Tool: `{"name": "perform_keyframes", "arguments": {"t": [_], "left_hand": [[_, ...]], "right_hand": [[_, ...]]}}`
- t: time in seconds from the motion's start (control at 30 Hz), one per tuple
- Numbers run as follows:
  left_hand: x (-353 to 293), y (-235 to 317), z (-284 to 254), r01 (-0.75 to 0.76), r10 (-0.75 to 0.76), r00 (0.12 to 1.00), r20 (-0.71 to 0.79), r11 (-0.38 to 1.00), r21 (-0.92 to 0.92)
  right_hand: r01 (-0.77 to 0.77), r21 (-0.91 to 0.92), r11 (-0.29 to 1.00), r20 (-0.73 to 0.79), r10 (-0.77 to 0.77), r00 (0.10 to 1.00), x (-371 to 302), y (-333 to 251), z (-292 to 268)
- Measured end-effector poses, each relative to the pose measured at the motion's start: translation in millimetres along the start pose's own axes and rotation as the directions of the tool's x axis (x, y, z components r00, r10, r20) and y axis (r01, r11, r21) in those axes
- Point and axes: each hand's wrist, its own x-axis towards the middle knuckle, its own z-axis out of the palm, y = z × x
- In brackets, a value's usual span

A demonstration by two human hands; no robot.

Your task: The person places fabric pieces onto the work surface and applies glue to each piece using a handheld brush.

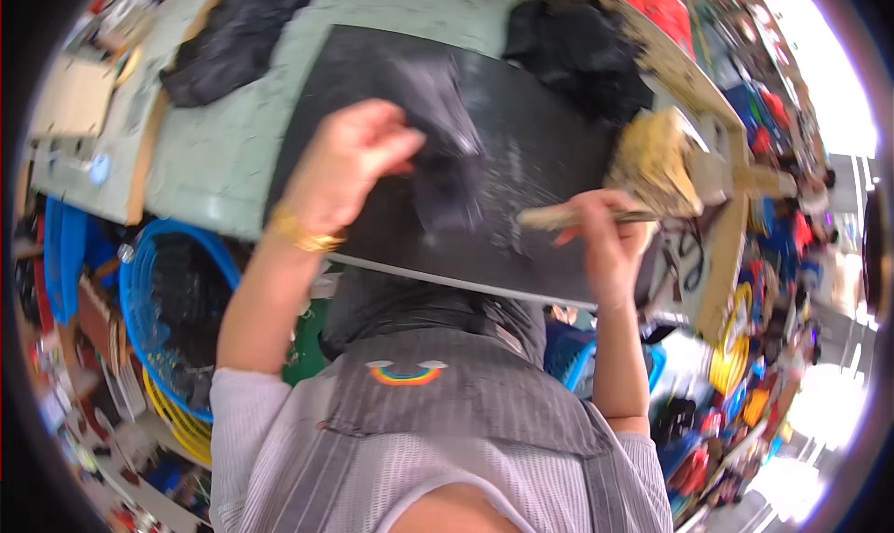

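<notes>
My left hand (349, 161), with a gold bangle at the wrist, pinches a blurred piece of dark fabric (445, 151) and lifts it off a large black sheet (521, 133) lying on the pale green table (223, 151). My right hand (605, 240) grips the pale wooden handle of a brush (568, 216) with a yellowish, glue-caked head at the sheet's right edge. Whitish smears show on the black sheet near the brush.
Two crumpled black cloth heaps (237, 40) (573, 49) lie at the back of the table. A blue wire basket (172, 319) with dark pieces stands left of me, below the table edge. Colourful clutter fills the right side and floor.
</notes>
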Motion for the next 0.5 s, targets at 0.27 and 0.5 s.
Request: {"name": "perform_keyframes", "arguments": {"t": [0.27,0.5], "left_hand": [[0.8,-12.9,-5.4,-0.620,0.620,0.723,0.305,0.388,0.682],[-12.3,-56.8,-8.4,-0.713,0.682,0.532,0.502,0.041,0.700]], "right_hand": [[-0.086,-0.317,0.945,-0.440,-0.066,0.896,-4.6,4.4,-102.6],[-0.032,-0.089,0.995,0.112,0.042,0.993,61.8,-17.3,32.3]]}}
